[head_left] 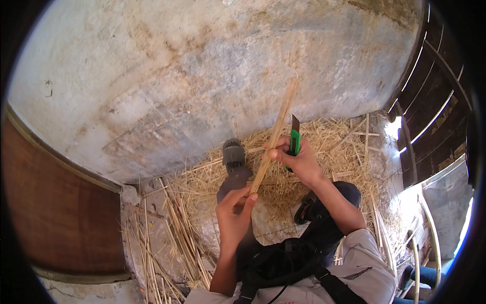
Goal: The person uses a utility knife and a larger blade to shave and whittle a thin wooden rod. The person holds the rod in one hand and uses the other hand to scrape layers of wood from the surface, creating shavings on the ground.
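A long, flat strip of bamboo or pale wood (278, 129) slants up and away in front of me, its far end near the wall. My left hand (234, 215) pinches its near end between thumb and fingers. Farther along, the thumb and a finger of my right hand (306, 164) touch the strip. That same hand is closed round a green utility knife (294, 143), whose dark blade is out and points upward, beside the strip and apart from it. Part of the knife's handle is hidden by the fingers.
Straw-like shavings (334, 144) cover the floor ahead. Long thin strips (183, 230) lie in a bundle at the left. A stained wall (212, 76) rises in front, and a dark slatted wooden panel (435, 101) stands at the right. Poles (430, 223) lean at the lower right.
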The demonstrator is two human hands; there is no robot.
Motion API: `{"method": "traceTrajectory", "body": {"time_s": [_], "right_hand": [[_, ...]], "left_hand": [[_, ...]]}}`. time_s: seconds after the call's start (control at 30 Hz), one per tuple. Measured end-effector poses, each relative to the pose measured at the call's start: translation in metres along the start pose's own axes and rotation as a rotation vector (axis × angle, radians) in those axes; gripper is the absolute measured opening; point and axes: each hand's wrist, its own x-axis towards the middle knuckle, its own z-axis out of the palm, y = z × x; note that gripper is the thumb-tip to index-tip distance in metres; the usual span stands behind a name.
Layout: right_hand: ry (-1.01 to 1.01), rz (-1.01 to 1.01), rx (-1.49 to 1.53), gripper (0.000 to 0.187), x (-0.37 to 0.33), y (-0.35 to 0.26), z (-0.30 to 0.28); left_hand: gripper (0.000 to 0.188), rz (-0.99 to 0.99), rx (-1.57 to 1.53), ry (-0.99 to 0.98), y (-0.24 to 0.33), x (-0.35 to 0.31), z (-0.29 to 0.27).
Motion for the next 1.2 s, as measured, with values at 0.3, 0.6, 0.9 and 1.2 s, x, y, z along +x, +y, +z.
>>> {"method": "traceTrajectory", "body": {"time_s": [0.3,0.6,0.9,1.2], "right_hand": [[0.006,0.010,0.127,0.019,-0.002,0.010,-0.005],[0.072,-0.056,0.045,0.017,-0.003,0.008,0.004],[0.040,-0.040,0.071,0.017,-0.003,0.008,0.003],[0.020,-0.040,0.058,0.015,-0.001,0.014,0.002]], "left_hand": [[0.018,-0.034,-0.262,-0.060,-0.005,-0.004,0.005],[0.012,-0.087,-0.355,-0.001,-0.003,-0.006,0.008],[0.013,-0.090,-0.413,0.023,-0.003,-0.006,0.004],[0.011,-0.095,-0.421,0.037,-0.006,-0.005,0.004]]}}
